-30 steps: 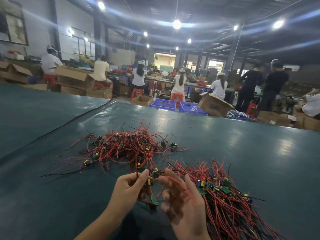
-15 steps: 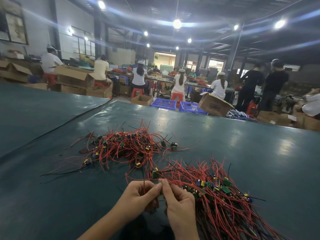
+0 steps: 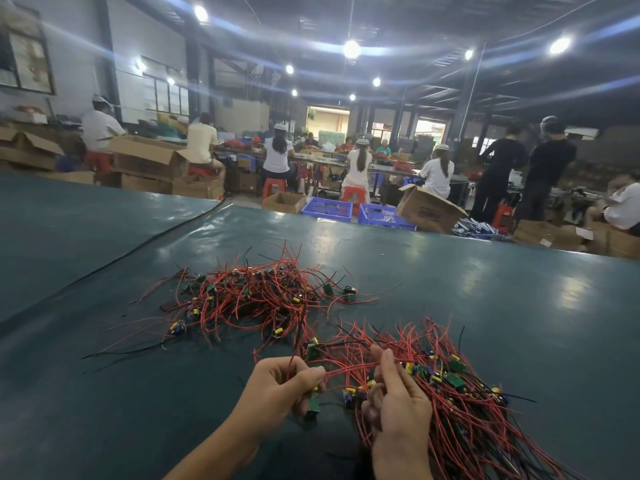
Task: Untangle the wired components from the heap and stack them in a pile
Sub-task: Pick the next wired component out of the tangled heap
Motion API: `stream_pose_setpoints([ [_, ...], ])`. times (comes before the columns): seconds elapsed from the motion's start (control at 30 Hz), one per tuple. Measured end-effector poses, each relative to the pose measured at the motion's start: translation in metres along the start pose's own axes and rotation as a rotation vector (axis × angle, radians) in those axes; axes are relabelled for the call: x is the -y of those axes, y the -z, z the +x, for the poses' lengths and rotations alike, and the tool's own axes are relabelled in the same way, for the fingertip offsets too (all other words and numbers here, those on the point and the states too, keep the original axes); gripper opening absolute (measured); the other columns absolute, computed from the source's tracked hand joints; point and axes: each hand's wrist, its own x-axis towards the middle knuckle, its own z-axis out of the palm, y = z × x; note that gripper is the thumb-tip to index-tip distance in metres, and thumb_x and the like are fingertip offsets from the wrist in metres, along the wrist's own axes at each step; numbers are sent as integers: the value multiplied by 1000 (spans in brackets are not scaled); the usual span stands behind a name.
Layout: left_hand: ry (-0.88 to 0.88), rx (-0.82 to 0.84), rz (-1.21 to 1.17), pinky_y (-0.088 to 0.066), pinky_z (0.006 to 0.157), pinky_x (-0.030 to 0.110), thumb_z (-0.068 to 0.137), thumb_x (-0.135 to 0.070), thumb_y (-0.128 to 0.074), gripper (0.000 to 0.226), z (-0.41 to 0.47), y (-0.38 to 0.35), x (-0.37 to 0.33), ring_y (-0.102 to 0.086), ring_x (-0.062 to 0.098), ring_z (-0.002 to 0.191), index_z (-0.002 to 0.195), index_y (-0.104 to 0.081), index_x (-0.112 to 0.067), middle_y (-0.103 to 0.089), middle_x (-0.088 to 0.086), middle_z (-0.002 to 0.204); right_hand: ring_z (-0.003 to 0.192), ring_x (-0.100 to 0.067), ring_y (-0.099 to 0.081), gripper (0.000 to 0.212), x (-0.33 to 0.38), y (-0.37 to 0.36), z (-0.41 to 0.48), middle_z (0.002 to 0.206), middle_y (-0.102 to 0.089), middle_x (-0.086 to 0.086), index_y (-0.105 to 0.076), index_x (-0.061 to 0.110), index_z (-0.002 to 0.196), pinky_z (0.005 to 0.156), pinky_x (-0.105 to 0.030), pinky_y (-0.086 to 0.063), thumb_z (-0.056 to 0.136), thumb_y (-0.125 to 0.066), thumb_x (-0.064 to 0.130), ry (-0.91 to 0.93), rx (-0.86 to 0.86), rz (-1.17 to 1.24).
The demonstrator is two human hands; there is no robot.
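Hands were fingertip-to-fingertip, now pulled apart. L hand (image 3: 280, 386) grip pinches red wires (image 3: 346, 370), green board (image 3: 314, 404) hanging below; R hand (image 3: 394, 400) grip pinches same wires at pile (image 3: 478, 403) edge. Looks like one unit's coming free. Heap (image 3: 249, 299) sits further up bench (image 3: 519, 306).

wires (image 3: 263, 306) red (some black) | boards (image 3: 454, 380) green | table (image 3: 485, 306) teal

A factory assembly hall.
Workers (image 3: 276, 152) sat on red stools (image 3: 274, 186) under bright ceiling lamps (image 3: 352, 49), among open cardboard boxes (image 3: 429, 211) and blue crates (image 3: 326, 207); heaps of wired components (image 3: 249, 296) lay on a broad green bench (image 3: 485, 306).
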Motion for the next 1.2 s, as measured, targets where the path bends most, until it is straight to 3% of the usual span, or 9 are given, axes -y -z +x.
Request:
stream_pose_setpoints([
  [0.13, 42, -7, -27, -41, 48, 18, 72, -35, -70, 26, 0, -3, 3, -50, 12, 43, 58, -67, -14, -57, 6, 50, 43, -11, -35, 30, -15, -7, -7, 49, -45, -6, -75, 6, 74, 42, -22, -31, 82, -68, 34, 146, 173, -242],
  [0.23, 45, 21, -19, -42, 50, 18, 74, -38, -70, 28, 1, -1, 3, -51, 12, 44, 56, -68, -16, -56, 6, 50, 57, -12, -57, 27, -26, -14, -15, 62, -67, -17, -79, 28, 67, 57, -23, -48, 89, -66, 19, 228, 305, -377],
  [0.33, 58, 57, 3, -42, 52, 18, 74, -40, -73, 28, 1, 0, 3, -52, 11, 45, 56, -68, -19, -59, 6, 52, 49, -5, -55, 29, -25, -13, -12, 54, -66, -5, -79, 27, 66, 51, -14, -45, 89, -66, 16, 221, 190, -313],
  [0.4, 63, 72, 21, -42, 52, 18, 76, -40, -79, 32, 1, -1, 3, -52, 10, 46, 55, -67, -20, -59, 6, 53, 38, -2, -40, 24, -18, -10, -8, 44, -52, 6, -80, 24, 70, 40, -15, -35, 89, -67, 19, 176, 70, -215],
  [0.53, 82, 40, 5, -43, 53, 18, 72, -36, -74, 28, 2, 0, 2, -51, 11, 46, 51, -64, -20, -57, 7, 52, 34, -5, -24, 18, -9, -2, 0, 40, -44, 7, -78, 14, 78, 32, -18, -24, 90, -66, 19, 109, -109, -36],
  [0.73, 186, -56, -258, -43, 45, 21, 62, -33, -80, 21, 4, 6, 6, -47, 13, 45, 58, -70, -15, -55, 7, 56, 44, -2, -40, 18, -10, -3, -1, 47, -52, 11, -77, 11, 84, 45, -17, -35, 91, -64, 21, 175, -105, -82],
  [0.93, 150, -81, -327, -43, 42, 21, 66, -14, -84, 11, 6, 7, 7, -48, 12, 45, 74, -77, -9, -56, 7, 60, 36, -3, -25, 21, -4, -2, -5, 44, -41, 8, -75, 13, 80, 33, -16, -24, 91, -62, 25, 167, -77, -23],
  [1.1, 249, -142, -444, -40, 49, 25, 79, -37, -62, 27, 6, 8, 0, -51, 12, 50, 73, -64, -10, -61, 5, 68, 37, -7, -32, 65, 0, 0, -7, 58, -48, 0, -69, 3, 89, 33, -17, -27, 81, -41, 61, 150, 107, 235],
  [1.2, 301, -100, -500, -36, 58, 30, 78, -47, -57, 34, 3, 11, -3, -50, 15, 54, 68, -65, -16, -58, 4, 70, 38, -9, -34, 71, -4, -1, -6, 59, -50, -3, -70, 1, 91, 33, -19, -28, 80, -37, 64, 85, 218, 180],
])
